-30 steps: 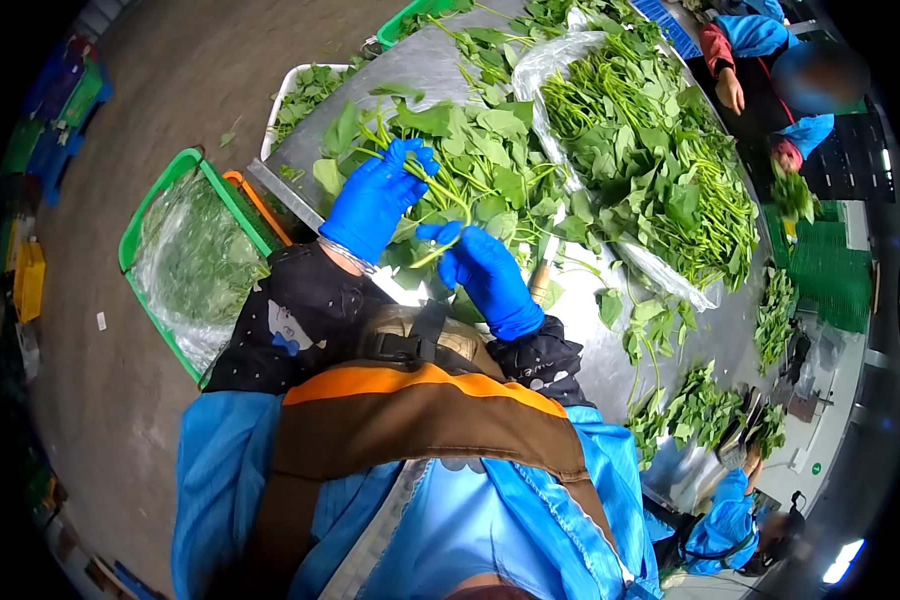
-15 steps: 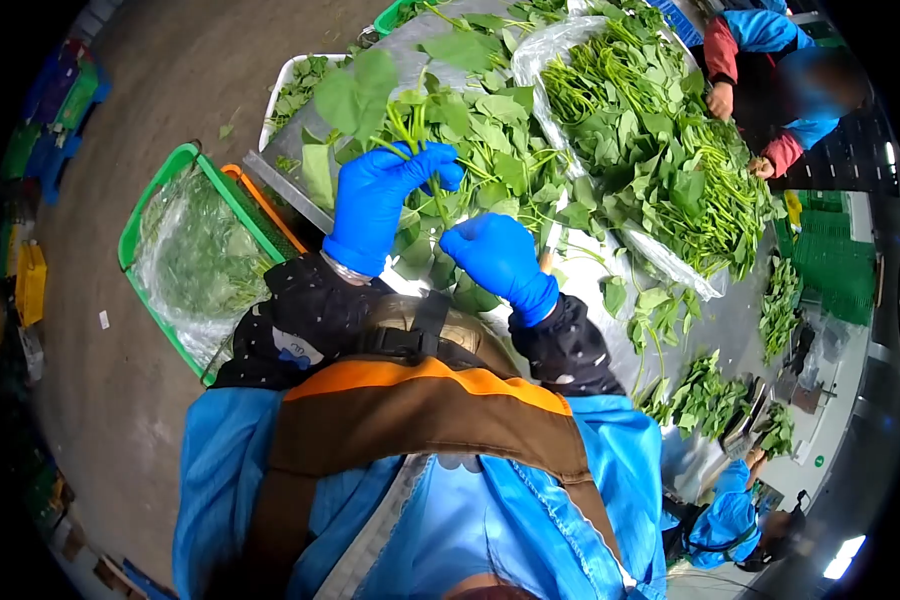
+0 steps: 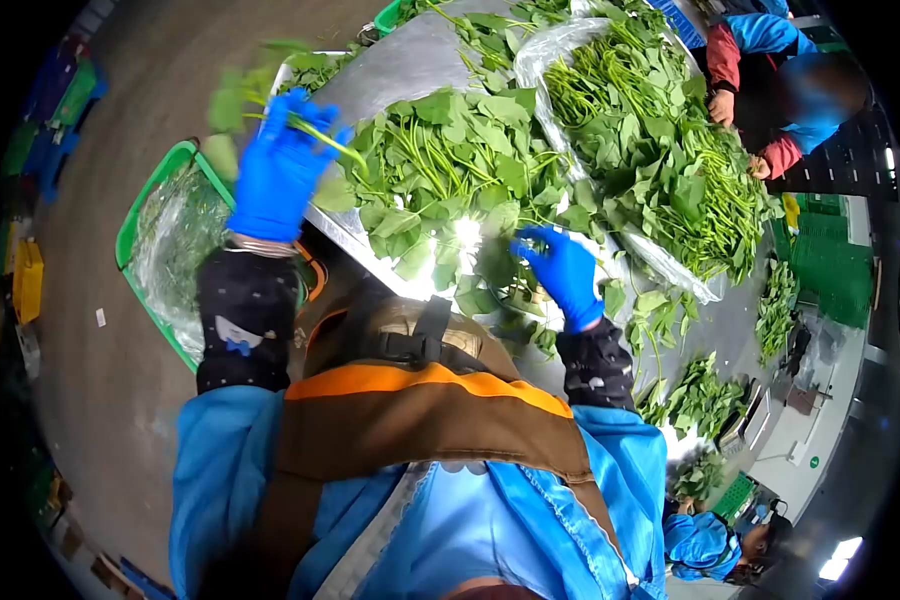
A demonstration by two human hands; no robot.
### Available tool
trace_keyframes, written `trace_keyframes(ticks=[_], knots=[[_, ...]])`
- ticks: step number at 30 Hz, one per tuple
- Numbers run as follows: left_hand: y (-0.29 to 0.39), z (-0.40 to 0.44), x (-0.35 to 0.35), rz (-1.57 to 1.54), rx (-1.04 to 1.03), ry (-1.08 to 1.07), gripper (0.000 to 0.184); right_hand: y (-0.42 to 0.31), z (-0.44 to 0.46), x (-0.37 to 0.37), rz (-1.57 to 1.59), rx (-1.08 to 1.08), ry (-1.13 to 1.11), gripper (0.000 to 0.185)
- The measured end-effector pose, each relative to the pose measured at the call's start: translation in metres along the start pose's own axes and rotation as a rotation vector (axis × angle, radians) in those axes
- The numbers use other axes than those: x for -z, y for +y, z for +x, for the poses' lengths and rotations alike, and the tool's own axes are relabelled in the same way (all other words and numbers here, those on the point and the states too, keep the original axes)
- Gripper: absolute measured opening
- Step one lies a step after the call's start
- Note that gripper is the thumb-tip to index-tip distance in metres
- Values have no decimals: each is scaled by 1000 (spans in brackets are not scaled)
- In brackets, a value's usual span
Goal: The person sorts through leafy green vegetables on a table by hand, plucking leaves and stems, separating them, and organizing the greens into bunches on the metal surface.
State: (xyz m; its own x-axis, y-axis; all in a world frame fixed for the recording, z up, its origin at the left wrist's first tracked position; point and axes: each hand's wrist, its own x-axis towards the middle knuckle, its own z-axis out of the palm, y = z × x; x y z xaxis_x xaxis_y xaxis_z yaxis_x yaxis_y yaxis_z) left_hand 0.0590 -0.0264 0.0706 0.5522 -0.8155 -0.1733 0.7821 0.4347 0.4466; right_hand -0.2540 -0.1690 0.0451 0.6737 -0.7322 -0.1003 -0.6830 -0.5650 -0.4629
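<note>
My left hand (image 3: 282, 168), in a blue glove, is closed around leafy green stems (image 3: 327, 140) at the table's left edge. Their leaves are blurred on the far side of the hand, and the cut ends point right. My right hand (image 3: 564, 275), also gloved in blue, is over the near edge of the table with its fingers apart and slightly curled. Nothing shows in its grasp. Loose leafy greens (image 3: 450, 150) lie in a pile on the metal table (image 3: 400, 60) between and beyond both hands.
To the left stands a green crate (image 3: 155, 190) lined with clear plastic, with greens inside. A heap of stems (image 3: 660, 150) sits on clear plastic sheeting (image 3: 660, 262) at the right. Across it, a co-worker's hands (image 3: 722, 107) touch the greens. Another person (image 3: 705, 545) is at lower right.
My left hand has swung left with the stems, away from the pile. My right hand has moved right and its fingers have opened. The two hands are now far apart.
</note>
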Motion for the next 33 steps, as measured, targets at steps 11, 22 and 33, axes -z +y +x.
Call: trace_keyframes(ticks=[11,22,33], knots=[[-76,-107,38,139,649,53,25,-16,96,-24,597,-126,155,21],[-87,-27,-26,379,248,-19,33,-37,54,22,976,-175,13,19],[-96,-16,-50,713,346,67,21,-74,27,-10,-32,471,174,27]])
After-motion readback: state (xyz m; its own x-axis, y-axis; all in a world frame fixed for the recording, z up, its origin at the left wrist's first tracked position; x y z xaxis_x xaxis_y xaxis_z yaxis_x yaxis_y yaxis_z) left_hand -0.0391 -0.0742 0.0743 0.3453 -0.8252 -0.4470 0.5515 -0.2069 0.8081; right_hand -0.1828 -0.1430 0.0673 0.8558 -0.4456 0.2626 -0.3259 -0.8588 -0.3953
